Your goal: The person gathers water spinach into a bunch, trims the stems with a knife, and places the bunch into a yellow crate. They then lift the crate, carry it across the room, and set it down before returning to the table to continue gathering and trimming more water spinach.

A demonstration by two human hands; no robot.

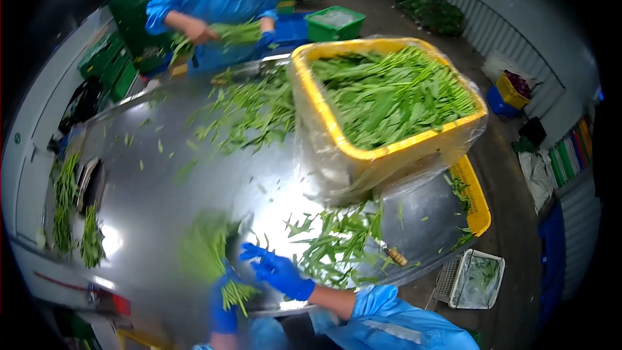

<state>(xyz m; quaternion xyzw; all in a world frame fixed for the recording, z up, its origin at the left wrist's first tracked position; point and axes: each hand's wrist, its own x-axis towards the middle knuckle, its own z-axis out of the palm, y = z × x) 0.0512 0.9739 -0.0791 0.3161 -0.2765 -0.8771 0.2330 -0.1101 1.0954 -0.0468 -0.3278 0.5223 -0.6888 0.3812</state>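
My left hand (pixel 224 295), in a blue glove, is closed around a bunch of long-stemmed leafy greens (pixel 210 253) at the table's near edge. The leaves point away from me and are smeared by motion; the pale stem ends stick out toward me. Just right of the bunch is my blue-gloved right hand (pixel 280 273), its fingers stretched out and apart with nothing visible in them. Loose cut leaves (pixel 340 240) lie on the metal table (pixel 243 188) to its right. Beside them rests a knife with a wooden handle (pixel 394 255).
A yellow crate (pixel 343 139) lined with clear plastic stands on the table, full of greens. Across the table, a person in blue (pixel 217 0) holds greens. More bunches (pixel 66 198) lie at the left edge. A white basket (pixel 476 279) sits low at the right.
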